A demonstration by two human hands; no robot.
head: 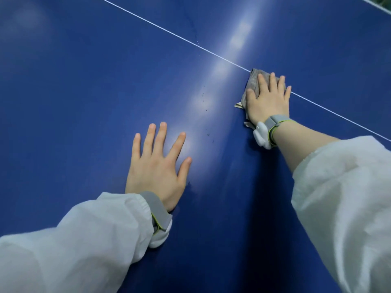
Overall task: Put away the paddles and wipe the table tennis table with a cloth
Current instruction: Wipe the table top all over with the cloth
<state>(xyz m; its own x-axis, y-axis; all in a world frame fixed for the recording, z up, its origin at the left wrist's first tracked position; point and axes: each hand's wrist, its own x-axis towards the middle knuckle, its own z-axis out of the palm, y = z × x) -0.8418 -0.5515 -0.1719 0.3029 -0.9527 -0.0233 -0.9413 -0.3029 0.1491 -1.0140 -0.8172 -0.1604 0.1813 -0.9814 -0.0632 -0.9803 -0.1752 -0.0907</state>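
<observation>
Sleeves: white, loose fabric on both forearms, nearest the camera at the lower left and lower right edges.
Wristbands: grey strap with a yellow-green edge and a white module on each wrist.
Left hand (155,166): lies flat, palm down, on the blue worktop (84,77); fingers straight and spread, pointing away from the person; holds nothing.
Right hand (268,98): lies flat, palm down, on top of the cloth (251,83); fingers straight and close together, pressing the cloth against the worktop, not curled round it.
Cloth: grey-brown, crumpled; sits on the worktop farther out than the left hand and to its right, under the right hand. Its long axis runs from the wrist toward the fingertips, away from the person. The far corner touches the white line (169,31); a pale corner sticks out on the thumb side, another near the wrist.
White line: thin, crosses the worktop diagonally from upper left to lower right, passing under the right fingertips.
Dark specks (208,134): small marks on the worktop between the two hands.
Reflections: pale patches of light in a band across the worktop.
</observation>
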